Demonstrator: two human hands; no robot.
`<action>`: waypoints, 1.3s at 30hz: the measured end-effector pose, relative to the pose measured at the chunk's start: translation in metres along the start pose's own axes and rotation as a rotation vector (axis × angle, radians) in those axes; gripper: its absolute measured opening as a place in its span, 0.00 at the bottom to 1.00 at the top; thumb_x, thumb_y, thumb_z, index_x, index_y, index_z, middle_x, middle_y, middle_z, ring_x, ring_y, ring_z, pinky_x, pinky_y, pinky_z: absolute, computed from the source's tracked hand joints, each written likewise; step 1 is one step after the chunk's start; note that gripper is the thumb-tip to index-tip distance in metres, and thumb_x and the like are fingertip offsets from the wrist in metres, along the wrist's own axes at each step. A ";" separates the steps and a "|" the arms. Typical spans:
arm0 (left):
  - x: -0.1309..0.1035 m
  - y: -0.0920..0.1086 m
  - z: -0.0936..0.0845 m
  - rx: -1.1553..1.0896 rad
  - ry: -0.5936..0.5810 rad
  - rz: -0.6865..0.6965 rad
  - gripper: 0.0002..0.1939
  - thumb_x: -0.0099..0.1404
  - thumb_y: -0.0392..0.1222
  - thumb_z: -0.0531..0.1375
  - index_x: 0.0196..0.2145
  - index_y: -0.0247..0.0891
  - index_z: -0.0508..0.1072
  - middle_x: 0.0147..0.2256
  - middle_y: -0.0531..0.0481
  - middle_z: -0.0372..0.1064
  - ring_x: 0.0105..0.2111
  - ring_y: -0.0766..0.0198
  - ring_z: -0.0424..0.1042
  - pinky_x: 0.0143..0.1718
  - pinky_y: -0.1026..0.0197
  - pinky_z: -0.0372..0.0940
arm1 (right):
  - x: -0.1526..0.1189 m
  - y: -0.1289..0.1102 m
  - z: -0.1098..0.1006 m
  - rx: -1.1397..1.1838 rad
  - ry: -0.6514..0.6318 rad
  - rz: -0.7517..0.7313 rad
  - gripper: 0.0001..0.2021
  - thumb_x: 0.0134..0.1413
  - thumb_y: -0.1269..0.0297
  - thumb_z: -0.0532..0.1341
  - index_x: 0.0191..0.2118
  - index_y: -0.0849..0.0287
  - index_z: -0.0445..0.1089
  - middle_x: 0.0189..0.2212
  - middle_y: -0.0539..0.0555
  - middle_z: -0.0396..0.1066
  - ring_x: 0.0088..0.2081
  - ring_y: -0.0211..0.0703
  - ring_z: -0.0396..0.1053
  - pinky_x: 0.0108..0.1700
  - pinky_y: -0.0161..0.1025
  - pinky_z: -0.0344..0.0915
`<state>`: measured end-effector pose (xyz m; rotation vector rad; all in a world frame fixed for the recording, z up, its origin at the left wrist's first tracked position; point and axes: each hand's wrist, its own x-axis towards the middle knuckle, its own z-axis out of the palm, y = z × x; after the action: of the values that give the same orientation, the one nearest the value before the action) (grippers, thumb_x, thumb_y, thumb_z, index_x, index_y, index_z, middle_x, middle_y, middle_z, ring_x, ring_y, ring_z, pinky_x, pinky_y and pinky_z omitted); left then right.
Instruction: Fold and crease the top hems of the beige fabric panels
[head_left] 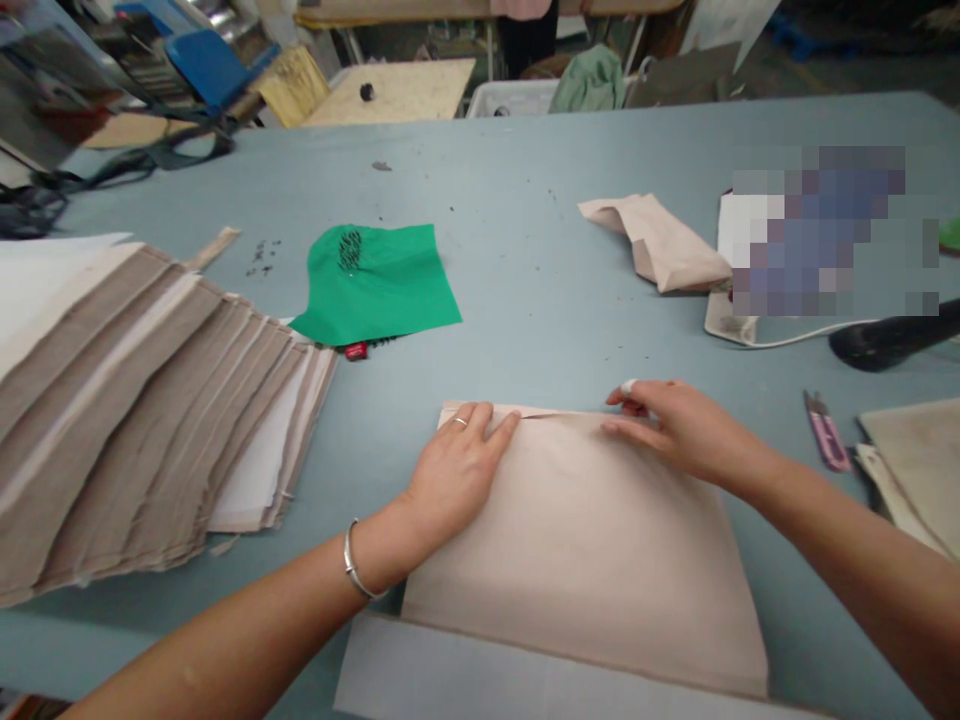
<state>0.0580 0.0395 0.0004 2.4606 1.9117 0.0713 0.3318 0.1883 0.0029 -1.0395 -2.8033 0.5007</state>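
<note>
A pale beige cloth piece [592,540] lies on the table in front of me, with a narrow fold or opening along its far edge. My left hand [457,460] rests flat on its far left corner, fingers stretched out and a ring and bracelet on. At the far edge on the right, my right hand [667,425] is curled, its thumb on the near side and fingers on the far side of the cloth edge. A whitish panel [525,670] shows along the near edge of the cloth.
At left lies a fanned stack of beige cloth panels [150,400]. A green cloth [382,285] with black marks covers part of a red item [356,351]. Pink-handled thread snips [827,432], a crumpled beige cloth [660,240] and a black object [892,335] lie at right.
</note>
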 end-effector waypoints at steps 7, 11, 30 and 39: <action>0.004 0.001 -0.006 0.052 -0.004 0.040 0.20 0.73 0.34 0.50 0.61 0.36 0.65 0.50 0.37 0.66 0.51 0.49 0.66 0.51 0.46 0.67 | 0.010 -0.024 0.030 0.095 0.186 -0.229 0.13 0.68 0.68 0.54 0.51 0.60 0.73 0.39 0.57 0.72 0.42 0.44 0.70 0.43 0.41 0.67; 0.006 -0.004 -0.001 0.011 0.001 0.116 0.19 0.73 0.33 0.49 0.59 0.31 0.65 0.53 0.37 0.66 0.53 0.50 0.65 0.53 0.49 0.66 | 0.000 -0.016 0.034 0.035 0.274 -0.316 0.14 0.68 0.72 0.54 0.50 0.56 0.75 0.38 0.56 0.70 0.39 0.43 0.67 0.40 0.39 0.64; 0.035 0.005 -0.015 0.143 -0.133 0.265 0.24 0.73 0.37 0.53 0.65 0.42 0.61 0.43 0.41 0.68 0.44 0.51 0.68 0.38 0.54 0.63 | -0.022 0.007 0.023 -0.175 0.227 -0.390 0.16 0.67 0.73 0.52 0.54 0.58 0.71 0.38 0.58 0.71 0.40 0.46 0.64 0.40 0.40 0.64; 0.046 0.016 -0.008 0.036 -0.108 0.351 0.21 0.72 0.32 0.49 0.62 0.32 0.61 0.46 0.41 0.68 0.42 0.55 0.67 0.42 0.54 0.66 | -0.048 0.032 0.013 -0.199 0.250 -0.320 0.18 0.67 0.72 0.51 0.55 0.53 0.71 0.38 0.56 0.70 0.39 0.44 0.64 0.40 0.41 0.63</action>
<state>0.0840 0.0801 0.0101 2.7325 1.4357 -0.0890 0.3851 0.1762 -0.0199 -0.6086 -2.7523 0.0524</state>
